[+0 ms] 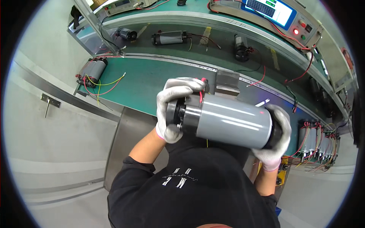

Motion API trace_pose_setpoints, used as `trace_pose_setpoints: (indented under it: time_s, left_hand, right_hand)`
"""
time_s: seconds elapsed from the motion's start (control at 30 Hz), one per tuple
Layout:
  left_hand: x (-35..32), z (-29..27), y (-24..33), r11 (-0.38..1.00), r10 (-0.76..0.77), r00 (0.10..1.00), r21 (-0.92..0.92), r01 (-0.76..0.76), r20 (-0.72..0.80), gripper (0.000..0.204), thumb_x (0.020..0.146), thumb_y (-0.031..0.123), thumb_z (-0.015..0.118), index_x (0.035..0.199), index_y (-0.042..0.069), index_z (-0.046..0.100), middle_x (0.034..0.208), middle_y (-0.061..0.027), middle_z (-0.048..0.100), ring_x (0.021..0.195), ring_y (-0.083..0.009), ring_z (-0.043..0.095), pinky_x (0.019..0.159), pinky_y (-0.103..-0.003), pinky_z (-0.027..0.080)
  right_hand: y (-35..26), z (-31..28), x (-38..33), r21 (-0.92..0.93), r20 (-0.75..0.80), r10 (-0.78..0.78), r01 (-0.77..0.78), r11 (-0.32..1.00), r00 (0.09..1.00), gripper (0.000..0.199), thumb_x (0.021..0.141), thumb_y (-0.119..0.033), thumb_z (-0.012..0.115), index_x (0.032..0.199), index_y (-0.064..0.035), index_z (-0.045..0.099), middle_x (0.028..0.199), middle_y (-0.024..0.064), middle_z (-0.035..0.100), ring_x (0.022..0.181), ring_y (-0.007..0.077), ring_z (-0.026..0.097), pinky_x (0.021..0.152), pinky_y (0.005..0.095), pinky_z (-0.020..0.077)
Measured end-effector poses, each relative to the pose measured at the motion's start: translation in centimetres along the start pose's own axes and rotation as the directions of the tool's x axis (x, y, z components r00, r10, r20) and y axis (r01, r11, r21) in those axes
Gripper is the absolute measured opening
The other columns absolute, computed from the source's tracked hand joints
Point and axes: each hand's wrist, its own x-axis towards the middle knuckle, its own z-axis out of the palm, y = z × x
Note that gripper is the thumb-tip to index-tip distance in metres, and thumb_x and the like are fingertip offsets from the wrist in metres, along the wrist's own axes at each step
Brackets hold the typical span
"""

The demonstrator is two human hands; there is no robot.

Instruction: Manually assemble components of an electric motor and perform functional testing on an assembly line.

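A large grey cylindrical electric motor with black end caps is held up in front of my chest, lying sideways and tilted down to the right. My left hand, in a white glove, wraps around its black left end, near a short red wire. At the opposite end my right hand, gloved too, curls round the black cap. Behind the motor, a dark metal block stands on the green bench. A white pen-like stick shows just above the motor's right part.
Another grey motor with loose wires sits at the bench's left end. Several motors stand in a row at the right. More motors lie on the level beyond the rail. A tester with a lit screen stands on the upper shelf.
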Motion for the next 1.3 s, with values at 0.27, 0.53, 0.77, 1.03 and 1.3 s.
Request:
trace_pose_setpoints:
  time_s: [0.27, 0.53, 0.77, 1.03, 1.3]
  left_hand:
    - [1.3, 2.5, 3.0, 0.971, 0.197, 0.98, -0.135, -0.196, -0.007, 0.075, 0.099, 0.071, 0.068, 0.141, 0.012, 0.052, 0.131, -0.0224, 0.058, 0.119, -0.042, 0.064, 0.098, -0.057, 0.062]
    - [-2.0, 0.8, -1.0, 0.942, -0.328, 0.943, 0.054, 0.331, -0.054, 0.063, 0.106, 0.05, 0.066, 0.148, 0.006, 0.051, 0.132, -0.0224, 0.062, 0.124, -0.0361, 0.063, 0.109, -0.051, 0.053]
    - [-2.7, 1.0, -19.1, 0.676, -0.727, 0.663, -0.017, 0.736, -0.178, 0.045, 0.111, 0.03, 0.053, 0.143, -0.001, 0.058, 0.135, -0.0125, 0.066, 0.125, -0.0228, 0.062, 0.113, -0.035, 0.046]
    - [-0.3, 1.3, -18.3, 0.347, -0.937, 0.316, -0.315, 0.883, -0.147, 0.045, 0.113, 0.036, 0.052, 0.138, 0.0, 0.061, 0.136, -0.0141, 0.065, 0.125, -0.0242, 0.065, 0.11, -0.036, 0.049]
    - [0.0, 3.1, -10.7, 0.833, -0.541, 0.795, -0.042, 0.552, -0.273, 0.057, 0.112, 0.047, 0.049, 0.136, -0.004, 0.062, 0.13, -0.0217, 0.07, 0.121, -0.0348, 0.071, 0.11, -0.048, 0.054]
  right_hand:
    - [0.6, -0.8, -2.5, 0.531, -0.188, -0.034, 0.13, 0.837, 0.982, 0.092, 0.076, -0.039, 0.096, 0.15, -0.0044, 0.054, 0.141, 0.026, 0.063, 0.121, 0.0426, 0.067, 0.108, 0.0462, 0.055]
    - [4.1, 3.4, 0.4, 0.23, -0.026, 0.282, -0.268, 0.935, 0.959, 0.063, 0.085, -0.016, 0.086, 0.14, 0.0021, 0.061, 0.135, 0.021, 0.068, 0.121, 0.0319, 0.069, 0.107, 0.0428, 0.0558]
    - [19.2, 10.4, 2.5, -0.045, -0.075, 0.637, -0.641, 0.767, 0.767, 0.048, 0.103, -0.033, 0.079, 0.13, 0.0049, 0.069, 0.114, 0.0146, 0.077, 0.113, 0.0234, 0.071, 0.104, 0.0358, 0.0532]
    - [21.0, 8.2, 5.2, 0.099, 0.343, 0.879, -0.943, 0.316, 0.331, 0.064, 0.099, -0.048, 0.079, 0.131, 0.0062, 0.069, 0.108, 0.0133, 0.079, 0.101, 0.028, 0.076, 0.097, 0.0377, 0.0577]
    - [12.5, 3.3, 2.1, 0.185, 0.274, 0.507, -0.562, 0.806, 0.817, 0.074, 0.078, -0.016, 0.092, 0.142, 0.001, 0.06, 0.127, 0.015, 0.069, 0.127, 0.0189, 0.066, 0.112, 0.0356, 0.0512]
